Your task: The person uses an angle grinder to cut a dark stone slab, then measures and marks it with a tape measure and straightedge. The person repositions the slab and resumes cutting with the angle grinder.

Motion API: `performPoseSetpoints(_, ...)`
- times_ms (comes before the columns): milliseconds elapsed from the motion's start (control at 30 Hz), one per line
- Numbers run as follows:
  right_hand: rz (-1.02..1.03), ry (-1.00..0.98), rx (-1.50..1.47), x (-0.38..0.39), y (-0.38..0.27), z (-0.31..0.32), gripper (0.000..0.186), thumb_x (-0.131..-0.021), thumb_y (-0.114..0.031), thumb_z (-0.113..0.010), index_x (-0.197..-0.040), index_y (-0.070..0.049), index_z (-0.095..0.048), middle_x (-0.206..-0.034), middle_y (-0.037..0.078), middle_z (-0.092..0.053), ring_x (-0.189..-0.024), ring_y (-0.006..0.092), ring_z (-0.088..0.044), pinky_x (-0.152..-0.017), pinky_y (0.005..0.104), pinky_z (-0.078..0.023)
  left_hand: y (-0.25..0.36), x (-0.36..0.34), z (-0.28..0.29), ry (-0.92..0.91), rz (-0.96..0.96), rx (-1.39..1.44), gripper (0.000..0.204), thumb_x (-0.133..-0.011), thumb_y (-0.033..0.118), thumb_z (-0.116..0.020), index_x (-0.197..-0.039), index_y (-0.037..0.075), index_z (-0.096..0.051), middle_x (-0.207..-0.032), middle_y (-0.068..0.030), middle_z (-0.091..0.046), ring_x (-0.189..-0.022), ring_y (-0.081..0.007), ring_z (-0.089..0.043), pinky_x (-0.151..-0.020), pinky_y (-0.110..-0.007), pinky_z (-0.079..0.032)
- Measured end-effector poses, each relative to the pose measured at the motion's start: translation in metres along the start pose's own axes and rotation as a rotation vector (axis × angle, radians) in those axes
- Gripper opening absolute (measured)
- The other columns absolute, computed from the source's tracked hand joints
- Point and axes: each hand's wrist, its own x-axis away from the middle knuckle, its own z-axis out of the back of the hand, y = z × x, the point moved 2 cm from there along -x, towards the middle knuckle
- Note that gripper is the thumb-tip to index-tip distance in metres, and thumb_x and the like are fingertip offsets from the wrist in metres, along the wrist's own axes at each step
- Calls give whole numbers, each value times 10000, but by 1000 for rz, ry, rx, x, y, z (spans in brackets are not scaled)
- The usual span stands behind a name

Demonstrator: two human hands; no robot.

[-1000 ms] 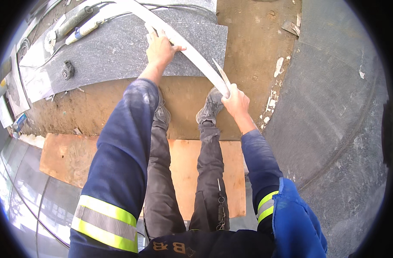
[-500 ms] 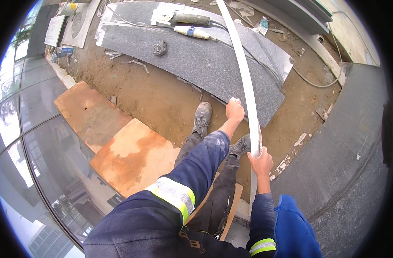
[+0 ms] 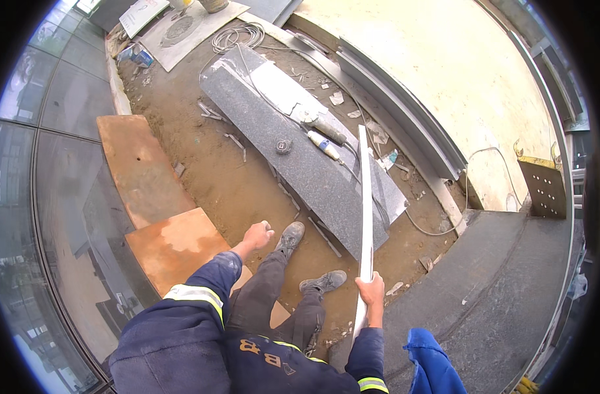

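My right hand point(image 3: 371, 289) is wrapped round a long white straight bar point(image 3: 366, 197), which runs forward over the near right part of a grey granite slab point(image 3: 313, 174). Its lower end reaches down beside my forearm. My left hand point(image 3: 259, 234) is held out over the dirt near my shoe, fingers curled closed; whatever is in them, if anything, is hidden. A round tape measure point(image 3: 283, 146) lies on the slab. Close by are an angle grinder point(image 3: 323, 126) and a white and blue cable connector point(image 3: 324, 146).
Two brown boards point(image 3: 142, 171) lie on the muddy ground along the glass wall point(image 3: 70, 190) at left. A coiled cable point(image 3: 237, 37) rests beyond the slab. Long grey stone pieces point(image 3: 405, 108) stand behind it, and a dark stone ledge point(image 3: 497, 262) borders the right.
My left hand has moved left, away from the bar and slab. The bar's far end has come down and nearer, still in my right hand. The view has turned and shifted.
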Motion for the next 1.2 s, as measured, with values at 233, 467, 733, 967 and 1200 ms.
performPoseSetpoints(233, 95, -7, 15, 44, -40, 57, 462, -701, -333, -819, -913, 52, -679, -888, 248, -742, -839, 375, -743, -770, 462, -568, -122, 88, 123, 275, 260, 12, 327, -963, 328, -708, -1111, 39, -677, -1128, -214, -736, -1115, -380, -690, -940, -481, -535)
performPoseSetpoints(467, 139, 27, -237, 156, -20, 88, 361, -740, -224, -823, -898, 71, -688, -787, 97, -705, -690, 155, -636, -670, 338, -530, -111, 128, 124, 370, 173, 172, 327, -965, 343, -717, -1067, 33, -692, -1090, -212, -745, -1089, -379, -700, -937, -470, -535)
performPoseSetpoints(733, -70, 39, -382, 263, 65, 89, 388, -747, -230, -821, -933, 86, -691, -843, 178, -742, -764, 221, -701, -729, 386, -551, 2, 149, 70, 225, -44, 109, 395, -964, 339, -723, -1189, 14, -704, -1157, -227, -743, -1128, -371, -700, -972, -452, -538)
performPoseSetpoints(967, -244, 153, -106, 328, 166, 99, 456, -713, -329, -805, -908, 61, -668, -903, 280, -738, -906, 432, -742, -799, 479, -565, 60, 182, 46, 164, -200, 40, 406, -965, 312, -726, -1204, -14, -696, -1107, -221, -759, -1067, -340, -732, -943, -421, -558)
performPoseSetpoints(1200, -482, -94, 315, 378, 208, 158, 567, -785, -398, -759, -1151, -5, -581, -1114, 284, -723, -1090, 459, -695, -940, 533, -548, 19, 201, 1, 120, -143, -4, 416, -965, 307, -726, -1197, -36, -696, -1091, -224, -764, -1037, -329, -741, -918, -411, -566)
